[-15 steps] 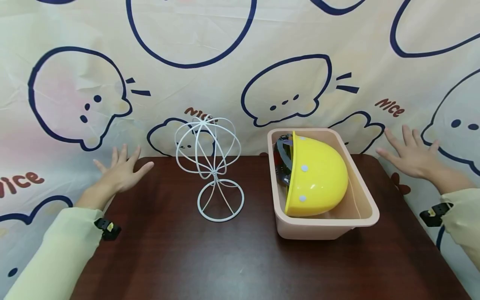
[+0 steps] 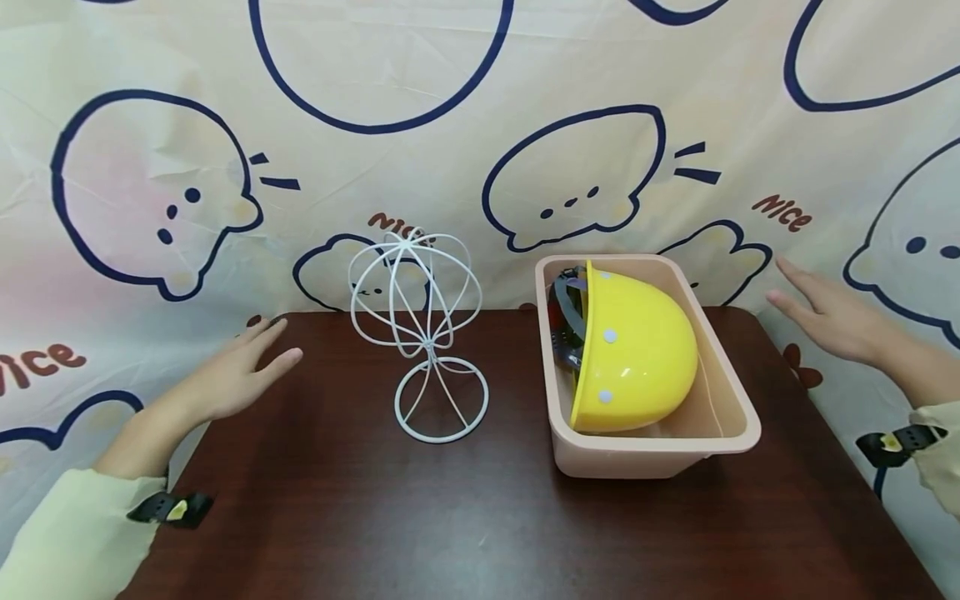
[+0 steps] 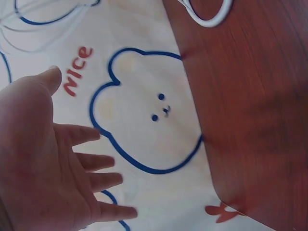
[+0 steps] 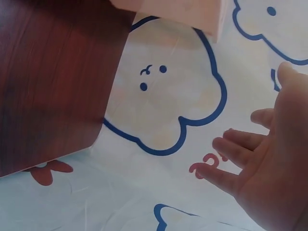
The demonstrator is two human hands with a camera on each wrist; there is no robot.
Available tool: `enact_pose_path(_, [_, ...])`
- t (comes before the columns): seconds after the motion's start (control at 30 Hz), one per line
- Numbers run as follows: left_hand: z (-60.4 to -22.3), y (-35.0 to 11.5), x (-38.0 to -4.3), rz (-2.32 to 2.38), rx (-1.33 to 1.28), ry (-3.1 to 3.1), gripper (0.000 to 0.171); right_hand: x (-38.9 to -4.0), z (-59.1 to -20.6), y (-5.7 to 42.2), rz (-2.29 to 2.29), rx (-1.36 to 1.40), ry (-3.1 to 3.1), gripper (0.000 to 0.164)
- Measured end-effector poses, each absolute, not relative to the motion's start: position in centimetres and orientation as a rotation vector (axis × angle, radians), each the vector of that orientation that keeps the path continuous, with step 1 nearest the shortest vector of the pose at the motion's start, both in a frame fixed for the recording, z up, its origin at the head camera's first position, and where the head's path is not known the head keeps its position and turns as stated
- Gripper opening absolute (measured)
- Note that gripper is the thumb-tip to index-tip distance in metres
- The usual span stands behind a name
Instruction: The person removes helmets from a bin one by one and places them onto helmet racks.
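Observation:
My left hand (image 2: 236, 371) hovers at the table's left edge, fingers extended and thumb apart, holding nothing. In the left wrist view its palm and spread fingers show against the printed cloth. Beyond the table's right side, my right hand (image 2: 836, 317) is held out with straight fingers, also holding nothing. Nearest to the left hand is a white wire stand (image 2: 429, 343) with a caged, rounded top and a ring base. Closer to the right hand, a pale pink plastic bin (image 2: 720, 400) contains a yellow helmet (image 2: 637, 350) with white dots, lying on its side with a grey strap (image 2: 567, 310) showing.
The dark brown wooden table (image 2: 360, 517) carries the stand left of centre and the bin to the right. Behind and around it hangs a cream cloth (image 2: 420, 183) printed with blue cartoon outlines. Black wrist cameras sit on both cuffs.
Both hands have turned, their fingers now closer together than when splayed. The left hand has lowered slightly, and the right has shifted a little outward. The stand, bin and helmet stay put.

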State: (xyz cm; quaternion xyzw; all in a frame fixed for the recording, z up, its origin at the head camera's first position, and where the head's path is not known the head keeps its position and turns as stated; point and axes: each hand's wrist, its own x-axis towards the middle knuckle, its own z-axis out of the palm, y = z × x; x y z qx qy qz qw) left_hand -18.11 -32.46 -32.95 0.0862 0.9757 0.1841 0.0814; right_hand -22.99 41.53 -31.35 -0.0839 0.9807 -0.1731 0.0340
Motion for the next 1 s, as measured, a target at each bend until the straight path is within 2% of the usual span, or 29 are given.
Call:
enact_pose_path(0.37, [-31.4, -29.9, -14.2, 0.831, 0.477, 2.844, 0.053, -21.2, -31.6, 40.9, -0.629, -0.231, 2.900, 0.070])
enact_pose_path(0.67, [-30.2, -26.0, -12.8, 0.962, 0.636, 2.829, 0.043, -19.7, -32.0, 39.0, -0.814, -0.249, 2.828, 0.062])
enact_pose_path(1.0, [-30.1, -21.3, -12.6, 1.112, 0.880, 2.623, 0.036, -18.9, -32.8, 37.3, -1.052, -0.148, 2.619, 0.065])
